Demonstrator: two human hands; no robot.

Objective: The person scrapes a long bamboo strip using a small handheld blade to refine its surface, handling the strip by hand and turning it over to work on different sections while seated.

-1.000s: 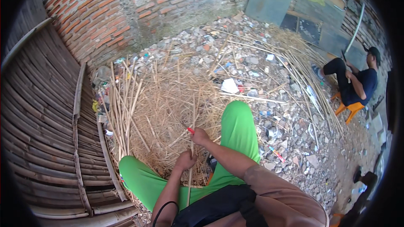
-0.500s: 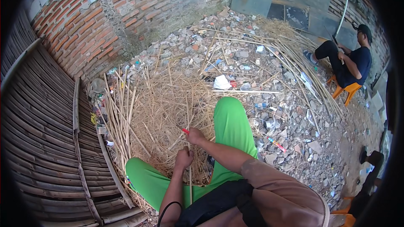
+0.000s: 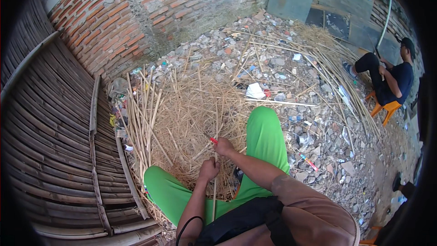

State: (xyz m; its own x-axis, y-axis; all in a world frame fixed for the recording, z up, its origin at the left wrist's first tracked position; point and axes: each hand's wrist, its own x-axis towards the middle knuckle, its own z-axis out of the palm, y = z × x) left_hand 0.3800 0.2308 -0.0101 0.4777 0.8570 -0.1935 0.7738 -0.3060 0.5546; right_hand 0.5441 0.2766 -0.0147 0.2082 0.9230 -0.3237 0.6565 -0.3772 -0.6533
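My left hand (image 3: pixel 209 170) is closed around a long thin bamboo strip (image 3: pixel 214 202), which runs from my lap up between my knees. Just above it, my right hand (image 3: pixel 224 147) grips a knife (image 3: pixel 214 140) with a red handle; a short part of its thin blade pokes out to the left. The same strip passes by the right hand, and the fingers hide where blade and strip meet. Beneath both hands lies a heap of pale shavings (image 3: pixel 186 114).
Bamboo sticks (image 3: pixel 143 118) lean left of the heap, beside a slatted bamboo panel (image 3: pixel 54 136). Rubble and litter (image 3: pixel 314 127) cover the ground to the right. Long strips (image 3: pixel 327 77) lie toward a person (image 3: pixel 391 77) seated on an orange stool (image 3: pixel 384 105). A brick wall (image 3: pixel 109 32) stands behind.
The view has swung slightly left, so the scene sits farther right in the picture. Both hands keep nearly the same place over the heap, and more of the blade shows.
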